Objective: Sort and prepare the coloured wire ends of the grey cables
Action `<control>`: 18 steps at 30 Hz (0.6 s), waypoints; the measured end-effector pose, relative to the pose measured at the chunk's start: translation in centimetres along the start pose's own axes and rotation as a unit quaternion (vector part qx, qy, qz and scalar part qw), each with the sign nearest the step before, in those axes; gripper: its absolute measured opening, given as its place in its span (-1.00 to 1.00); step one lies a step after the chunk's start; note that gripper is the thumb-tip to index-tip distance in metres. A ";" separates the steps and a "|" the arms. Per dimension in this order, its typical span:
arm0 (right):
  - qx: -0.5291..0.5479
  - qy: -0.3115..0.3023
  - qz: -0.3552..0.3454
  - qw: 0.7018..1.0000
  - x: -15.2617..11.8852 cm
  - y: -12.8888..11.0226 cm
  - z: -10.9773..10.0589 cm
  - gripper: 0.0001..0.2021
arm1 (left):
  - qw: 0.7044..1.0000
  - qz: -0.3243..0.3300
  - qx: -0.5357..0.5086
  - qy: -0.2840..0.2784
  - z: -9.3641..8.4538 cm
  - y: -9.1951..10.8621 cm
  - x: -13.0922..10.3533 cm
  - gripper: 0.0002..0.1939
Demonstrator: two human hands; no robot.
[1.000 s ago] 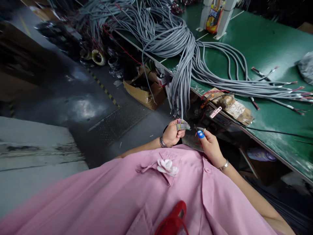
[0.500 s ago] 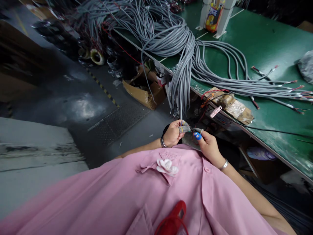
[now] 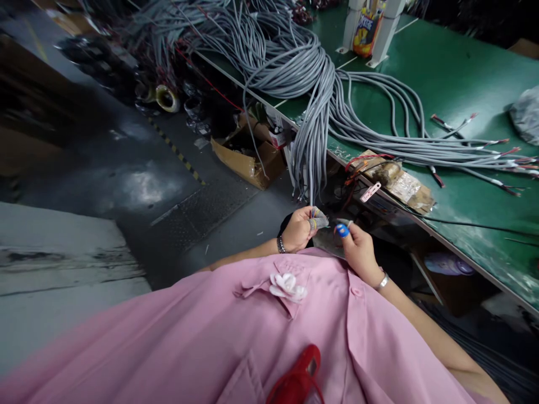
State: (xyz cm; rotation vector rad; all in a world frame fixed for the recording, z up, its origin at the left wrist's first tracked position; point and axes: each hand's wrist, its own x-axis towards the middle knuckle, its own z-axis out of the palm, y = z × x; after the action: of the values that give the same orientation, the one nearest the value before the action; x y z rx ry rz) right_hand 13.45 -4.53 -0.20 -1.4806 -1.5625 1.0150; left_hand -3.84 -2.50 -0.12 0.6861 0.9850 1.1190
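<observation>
My left hand, with grey knitted covers on its fingers, is closed on the end of a grey cable. That cable comes down from the hanging part of a large cable bundle. Just to the right is my right hand, a blue cover on its thumb and its fingertips pinched together. A small dark bit shows at those fingertips, too small to name. A narrow gap separates the two hands, both held close in front of my pink garment.
Grey cables with stripped ends lie across the green table. Cardboard pieces rest at its edge. An open cardboard box stands on the floor below. A clear plastic bag lies at the right, and a white surface stands at the left.
My right hand has drawn slightly to the right, away from the left. The dark strands that spanned between the fingertips no longer bridge them. My left hand stays on the cable.
</observation>
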 end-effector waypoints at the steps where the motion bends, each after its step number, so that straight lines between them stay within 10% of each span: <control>1: -0.001 0.027 0.013 1.000 0.2 0.3 -0.2 -0.65 | 1.000 -0.001 0.008 -0.001 0.0 0.0 -0.1 -0.72; 18: 0.256 -0.077 0.094 0.959 1.1 -2.0 0.2 -0.59 | 0.999 -0.003 0.039 -0.021 -0.2 0.2 -0.3 -0.70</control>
State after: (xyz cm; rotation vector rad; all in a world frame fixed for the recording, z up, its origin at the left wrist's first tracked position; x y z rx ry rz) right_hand 12.35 -3.47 1.53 -1.2173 -1.1467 1.5422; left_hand -4.11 -2.71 0.04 0.7658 0.9989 1.0621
